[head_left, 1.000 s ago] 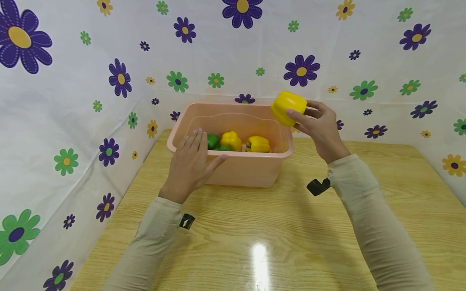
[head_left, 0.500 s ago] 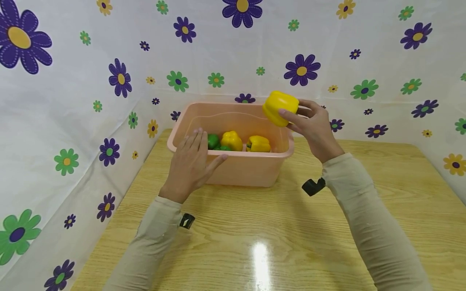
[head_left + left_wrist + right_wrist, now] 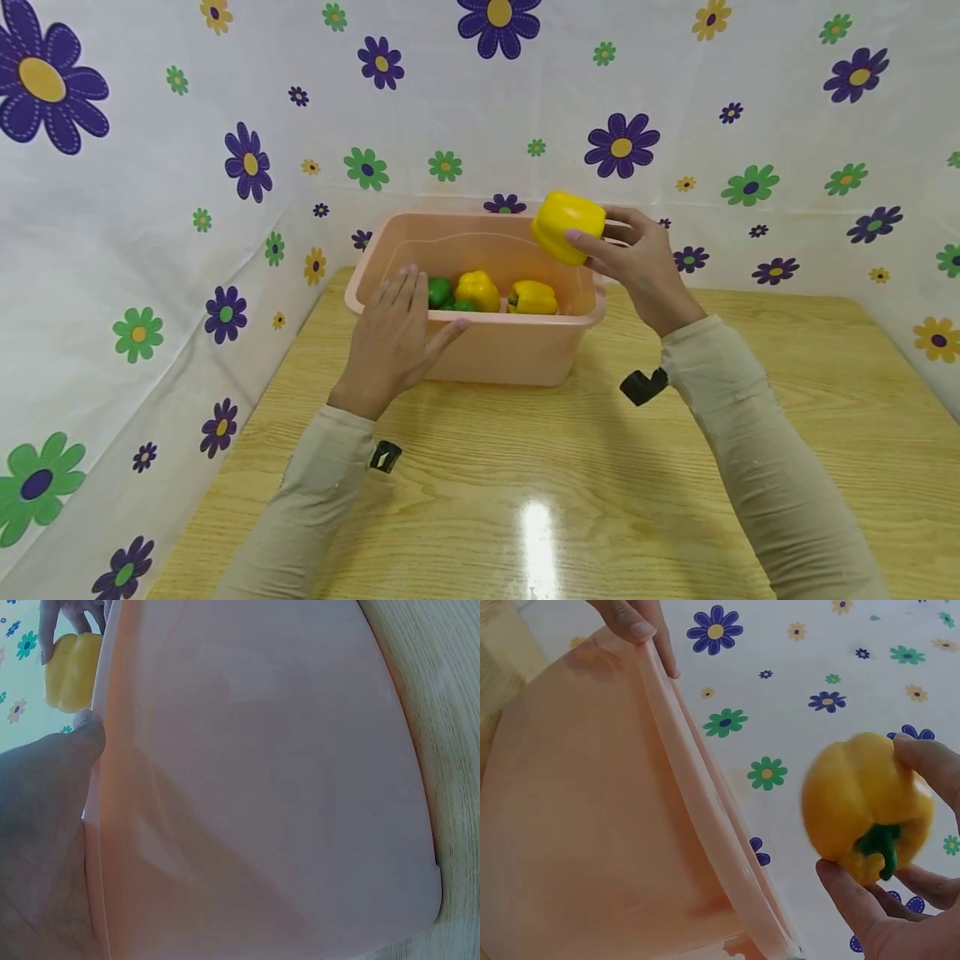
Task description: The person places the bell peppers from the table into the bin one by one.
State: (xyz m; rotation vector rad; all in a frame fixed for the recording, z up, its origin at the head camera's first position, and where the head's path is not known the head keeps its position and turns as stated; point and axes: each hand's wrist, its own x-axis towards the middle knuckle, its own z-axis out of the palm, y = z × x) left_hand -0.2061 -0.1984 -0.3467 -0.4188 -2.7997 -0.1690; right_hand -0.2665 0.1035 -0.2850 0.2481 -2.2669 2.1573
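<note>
My right hand (image 3: 641,258) grips a yellow bell pepper (image 3: 567,227) between thumb and fingers, above the right end of a pink plastic tub (image 3: 498,354). In the right wrist view, the green stem (image 3: 881,846) of this pepper shows. My left hand (image 3: 390,342) lies on the tub's near rim at the left, fingers straight over the inside and thumb along the rim. Inside the tub are a yellow bell pepper (image 3: 477,292), another yellow pepper on its side (image 3: 533,297), and green peppers (image 3: 439,292), partly hidden by the left hand and rim.
The tub stands on a wooden table (image 3: 465,483) close to the back. Behind and to the left hangs a white cloth (image 3: 435,100) printed with purple, green and yellow flowers. A black wrist mount (image 3: 643,387) juts from the right sleeve, another (image 3: 386,456) from the left.
My right hand has carried the yellow bell pepper leftward, from beside the tub's right corner to over its right end. The left hand and the peppers inside have stayed put.
</note>
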